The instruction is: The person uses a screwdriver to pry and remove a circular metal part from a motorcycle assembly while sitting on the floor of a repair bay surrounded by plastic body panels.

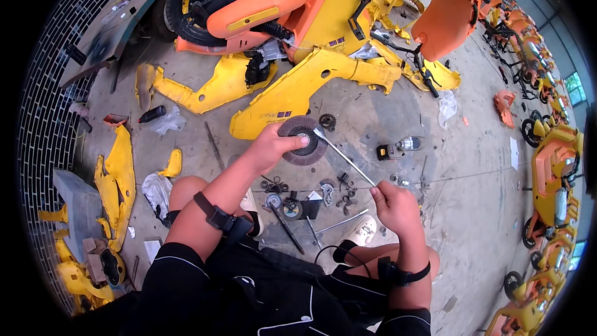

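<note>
My left hand [272, 150] grips a dark flap disc [302, 157] by its edge, with the thumb across its centre. In my right hand [396, 209] is the near end of a slim, pale rod [349, 162] that looks like a brush. Its whitish, wider tip touches the right side of the disc's face, or lies just over it. A dark toothed gear [327, 122] lies on the floor right beyond the disc. To the right of the rod is a cordless drill [390, 150] with a black-and-yellow battery.
An orange-and-yellow scooter [348, 6] lies ahead, with yellow body panels [280, 96] before it. Small metal parts [291, 206], discs and rods are scattered between my feet. More yellow panels [118, 180] lie at left. A row of scooters [553, 174] stands along the right.
</note>
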`<state>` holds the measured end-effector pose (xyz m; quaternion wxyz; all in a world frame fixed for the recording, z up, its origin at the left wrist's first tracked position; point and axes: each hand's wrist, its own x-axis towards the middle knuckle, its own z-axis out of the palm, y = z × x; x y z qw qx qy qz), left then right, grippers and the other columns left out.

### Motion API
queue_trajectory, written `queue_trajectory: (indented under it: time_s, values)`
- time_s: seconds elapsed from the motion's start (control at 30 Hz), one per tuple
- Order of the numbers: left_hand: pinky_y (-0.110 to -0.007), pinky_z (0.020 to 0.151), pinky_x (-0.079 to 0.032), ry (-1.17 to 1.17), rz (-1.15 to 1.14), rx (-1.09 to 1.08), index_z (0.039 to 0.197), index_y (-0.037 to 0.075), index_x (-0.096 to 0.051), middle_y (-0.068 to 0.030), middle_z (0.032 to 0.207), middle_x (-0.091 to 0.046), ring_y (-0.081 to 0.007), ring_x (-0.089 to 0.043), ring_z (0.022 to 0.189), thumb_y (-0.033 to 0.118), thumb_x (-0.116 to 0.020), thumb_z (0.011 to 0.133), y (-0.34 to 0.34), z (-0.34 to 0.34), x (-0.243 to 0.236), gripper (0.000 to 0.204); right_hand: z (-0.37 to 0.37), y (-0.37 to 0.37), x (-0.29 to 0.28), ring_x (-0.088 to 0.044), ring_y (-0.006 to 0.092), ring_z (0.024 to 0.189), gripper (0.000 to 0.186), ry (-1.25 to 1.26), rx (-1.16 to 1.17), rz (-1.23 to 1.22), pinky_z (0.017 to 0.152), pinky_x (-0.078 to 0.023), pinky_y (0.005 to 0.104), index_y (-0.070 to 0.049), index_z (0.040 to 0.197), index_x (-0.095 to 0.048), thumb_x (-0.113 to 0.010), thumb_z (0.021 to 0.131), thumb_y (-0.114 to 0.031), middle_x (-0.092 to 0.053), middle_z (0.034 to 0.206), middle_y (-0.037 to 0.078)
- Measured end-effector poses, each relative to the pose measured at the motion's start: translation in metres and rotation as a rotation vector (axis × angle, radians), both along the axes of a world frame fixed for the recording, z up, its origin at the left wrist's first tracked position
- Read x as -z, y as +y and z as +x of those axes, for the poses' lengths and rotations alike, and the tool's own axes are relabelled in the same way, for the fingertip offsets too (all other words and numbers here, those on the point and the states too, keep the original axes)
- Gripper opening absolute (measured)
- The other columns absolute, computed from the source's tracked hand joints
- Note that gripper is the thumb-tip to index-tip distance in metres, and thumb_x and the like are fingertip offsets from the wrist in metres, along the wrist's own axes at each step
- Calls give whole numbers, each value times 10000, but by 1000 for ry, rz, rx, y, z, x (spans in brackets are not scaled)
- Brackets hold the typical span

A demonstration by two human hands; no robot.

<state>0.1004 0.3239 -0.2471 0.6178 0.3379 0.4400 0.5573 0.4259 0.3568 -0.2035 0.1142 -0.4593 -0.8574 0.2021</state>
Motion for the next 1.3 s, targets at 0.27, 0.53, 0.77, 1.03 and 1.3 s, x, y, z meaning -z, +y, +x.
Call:
queue_trajectory:
  time_s: [0.27, 0.53, 0.77, 1.03, 1.3]
  values:
    - [-320, 985, -490, 16, -59, 18, 1315, 8, -621, -48, 1193, -688, -144, -635, 1090, 75, -702, 910, 2, 1, 8, 419, -8, -1, 8, -616, 426, 645, 271, -14, 2, 37, 559, -472, 501, -59, 804, -568, -653, 955, -268, -630, 689, 167]
    - [-309, 937, -527, 50, -7, -8, 1313, 16, -627, -45, 1154, -695, -135, -658, 1024, 51, -665, 919, -1, -1, -2, 397, -15, -9, 0, -599, 438, 656, 274, 2, 54, -5, 562, -457, 498, -47, 801, -569, -657, 957, -254, -609, 677, 186]
    - [-310, 966, -504, 8, -17, -11, 1290, 3, -637, -47, 1161, -701, -141, -653, 1050, 66, -694, 903, -1, 1, 3, 396, -9, -9, 0, -628, 409, 645, 311, -28, 36, 27, 560, -476, 495, -64, 786, -571, -649, 964, -307, -636, 685, 153]
    - [-310, 943, -524, -6, -10, -113, 1273, 1, -633, -58, 1156, -701, -141, -664, 1017, 45, -673, 912, 3, -6, 2, 366, -8, -10, 2, -623, 410, 638, 313, -5, 29, 10, 553, -472, 496, -64, 786, -571, -646, 966, -309, -632, 673, 155]
    - [-311, 926, -534, 13, 16, -57, 1294, 7, -635, -46, 1142, -702, -133, -663, 1017, 48, -673, 918, 1, -1, 0, 380, -10, -9, 0, -597, 430, 640, 281, 16, 69, -23, 555, -456, 485, -54, 806, -580, -651, 966, -274, -607, 665, 178]
